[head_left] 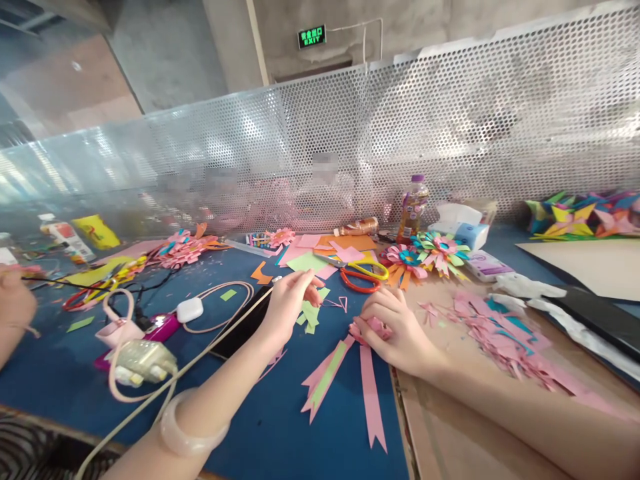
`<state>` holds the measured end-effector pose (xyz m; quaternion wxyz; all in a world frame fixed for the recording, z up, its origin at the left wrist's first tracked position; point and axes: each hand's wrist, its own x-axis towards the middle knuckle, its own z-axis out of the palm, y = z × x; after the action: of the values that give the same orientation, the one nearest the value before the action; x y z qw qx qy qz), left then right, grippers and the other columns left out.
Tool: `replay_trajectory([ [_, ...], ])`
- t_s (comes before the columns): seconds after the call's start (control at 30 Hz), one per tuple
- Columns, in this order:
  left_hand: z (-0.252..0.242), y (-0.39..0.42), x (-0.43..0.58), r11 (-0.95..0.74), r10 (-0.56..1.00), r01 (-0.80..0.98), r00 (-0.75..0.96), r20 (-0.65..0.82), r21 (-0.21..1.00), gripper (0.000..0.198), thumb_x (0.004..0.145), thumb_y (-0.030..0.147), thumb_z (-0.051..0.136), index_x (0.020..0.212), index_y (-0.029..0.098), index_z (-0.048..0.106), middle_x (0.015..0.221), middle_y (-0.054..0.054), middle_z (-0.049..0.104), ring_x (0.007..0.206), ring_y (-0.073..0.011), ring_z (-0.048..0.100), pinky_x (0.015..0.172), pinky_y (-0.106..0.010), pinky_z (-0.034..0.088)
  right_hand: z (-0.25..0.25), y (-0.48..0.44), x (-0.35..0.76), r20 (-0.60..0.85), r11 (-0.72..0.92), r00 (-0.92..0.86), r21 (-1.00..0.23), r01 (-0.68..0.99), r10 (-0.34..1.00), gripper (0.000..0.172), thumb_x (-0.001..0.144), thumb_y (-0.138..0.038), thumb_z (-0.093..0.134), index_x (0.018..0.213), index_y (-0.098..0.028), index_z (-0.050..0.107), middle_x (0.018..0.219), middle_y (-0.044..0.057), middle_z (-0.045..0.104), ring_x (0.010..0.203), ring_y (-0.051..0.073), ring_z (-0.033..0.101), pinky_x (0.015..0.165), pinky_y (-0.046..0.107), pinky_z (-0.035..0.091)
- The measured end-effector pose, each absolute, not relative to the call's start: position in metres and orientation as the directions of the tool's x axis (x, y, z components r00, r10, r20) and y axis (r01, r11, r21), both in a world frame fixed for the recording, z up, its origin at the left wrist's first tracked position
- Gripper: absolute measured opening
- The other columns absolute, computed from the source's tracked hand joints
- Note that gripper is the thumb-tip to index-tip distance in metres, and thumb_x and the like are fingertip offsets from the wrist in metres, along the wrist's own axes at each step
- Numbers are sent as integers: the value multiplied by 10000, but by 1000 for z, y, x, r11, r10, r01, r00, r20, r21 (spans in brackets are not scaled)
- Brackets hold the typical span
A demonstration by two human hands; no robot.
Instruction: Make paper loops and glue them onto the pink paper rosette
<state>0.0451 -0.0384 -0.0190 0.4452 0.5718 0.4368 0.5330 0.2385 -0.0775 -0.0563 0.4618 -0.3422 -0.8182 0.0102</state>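
Observation:
My left hand point(290, 301) hovers over the blue table point(260, 427), fingers pinched together near small green paper pieces point(310, 313); what it pinches is too small to name. My right hand point(395, 328) is curled and presses down on a pink folded paper rosette point(373, 327). Two ribbon tails point(345, 380), pink with a green stripe on one, trail from the rosette toward me. A pale bangle point(193, 427) sits on my left wrist.
Scissors point(363, 275) with yellow and orange handles lie behind my hands. Finished paper flowers point(425, 257) stand near a bottle point(413, 207) and tissue pack point(465, 227). Pink scraps point(500, 333) cover brown cardboard at right. Cables, chargers and a phone point(240, 330) lie left. Another person's hand point(15, 300) is at far left.

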Motion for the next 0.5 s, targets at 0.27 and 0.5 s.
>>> replay_trajectory([
  [0.27, -14, -37, 40, -279, 960, -19, 13, 279, 960, 292, 827, 357, 522, 658, 146, 630, 448, 23, 547, 463, -99, 504, 561, -220, 418, -57, -80, 238, 698, 791, -498, -164, 589, 515, 147, 865, -168, 488, 736, -168, 558, 747, 40, 594, 740, 174, 502, 745, 361, 321],
  [0.5, -11, -37, 37, -358, 929, -58, -118, 350, 932, 281, 824, 341, 529, 635, 153, 621, 428, 30, 517, 446, -99, 481, 537, -222, 397, -35, -82, 189, 505, 821, -683, -95, 563, 527, 91, 852, -221, 552, 833, -194, 638, 769, 27, 597, 774, 180, 494, 694, 327, 310],
])
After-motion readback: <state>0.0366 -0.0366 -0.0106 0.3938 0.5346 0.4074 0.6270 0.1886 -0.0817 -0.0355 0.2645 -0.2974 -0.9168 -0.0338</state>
